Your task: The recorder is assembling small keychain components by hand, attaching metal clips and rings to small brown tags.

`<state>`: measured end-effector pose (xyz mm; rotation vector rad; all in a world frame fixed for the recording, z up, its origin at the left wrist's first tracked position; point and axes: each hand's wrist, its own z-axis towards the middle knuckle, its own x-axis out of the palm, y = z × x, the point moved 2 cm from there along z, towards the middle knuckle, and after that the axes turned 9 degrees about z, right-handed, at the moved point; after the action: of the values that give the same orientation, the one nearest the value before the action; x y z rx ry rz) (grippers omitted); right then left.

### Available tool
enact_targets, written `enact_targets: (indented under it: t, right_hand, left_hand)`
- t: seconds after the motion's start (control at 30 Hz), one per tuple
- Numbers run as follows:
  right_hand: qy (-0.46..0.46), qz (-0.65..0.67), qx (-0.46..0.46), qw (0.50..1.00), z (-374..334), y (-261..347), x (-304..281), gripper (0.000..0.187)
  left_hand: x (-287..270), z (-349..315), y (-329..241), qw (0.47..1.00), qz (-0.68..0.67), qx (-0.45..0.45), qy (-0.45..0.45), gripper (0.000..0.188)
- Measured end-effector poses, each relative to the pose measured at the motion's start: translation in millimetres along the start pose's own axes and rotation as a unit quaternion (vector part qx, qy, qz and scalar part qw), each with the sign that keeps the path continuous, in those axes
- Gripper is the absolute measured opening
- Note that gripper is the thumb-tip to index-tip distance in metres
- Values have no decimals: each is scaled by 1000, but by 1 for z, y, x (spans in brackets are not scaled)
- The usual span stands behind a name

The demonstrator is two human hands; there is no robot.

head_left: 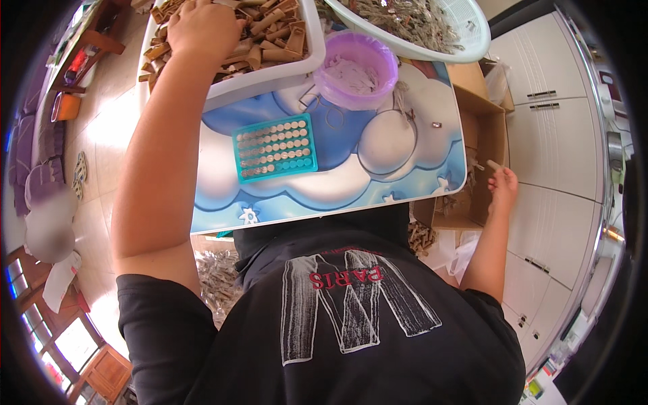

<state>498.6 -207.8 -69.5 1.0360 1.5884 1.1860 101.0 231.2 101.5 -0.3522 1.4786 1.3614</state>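
Observation:
Upper left, my left hand (202, 27) reaches into a white plastic bin (314, 40) heaped with brown tube-like and angled pieces (270, 30). Its fingers are apart over the pieces, though the fingertips are partly cut off by the picture's edge. Out to the right, past the table, my right hand (503, 187) pinches a small pale, stubby piece (495, 165) beside an open cardboard box (489, 135). On the table lies a teal tray (275, 177) with rows of round silvery discs; a few places in its nearest row show bare teal.
A purple tub (388, 64) lined with clear plastic holds pale scraps. Behind it, a light-green basket (476, 40) contains a grey heap. The cloud-patterned table (324, 196) carries a loose metal ring and a tiny metal part (437, 125). White cabinets (550, 148) stand right.

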Motion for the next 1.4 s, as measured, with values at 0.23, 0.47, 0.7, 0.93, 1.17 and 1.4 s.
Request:
enact_targets:
  t: [0.23,0.47,0.7,0.93,1.17,1.4]
  right_hand:
    - [143,-114,-163,970,-32,29,81,30]
    - [238,-341,-526,742,-88,77,169,19]
    - [311,-203,-262,891,-122,116,157,16]
    - [350,5,-114,930,-149,131,160,22]
    - [386,13,-57,921,-158,113,160,20]
    - [368,-59,-194,907,-181,123,148,16]
  left_hand:
    - [31,8,18,978,-200,-41,38,29]
    - [-20,-17,23,895,-380,-142,-185,16]
    - [-6,-85,33,547,-835,-66,13,33]
    - [-14,-166,-36,290,-909,-27,299,25]
    - [-41,-187,-111,648,-734,83,188,34]
    - [-42,-189,-122,698,-712,74,-13,34]
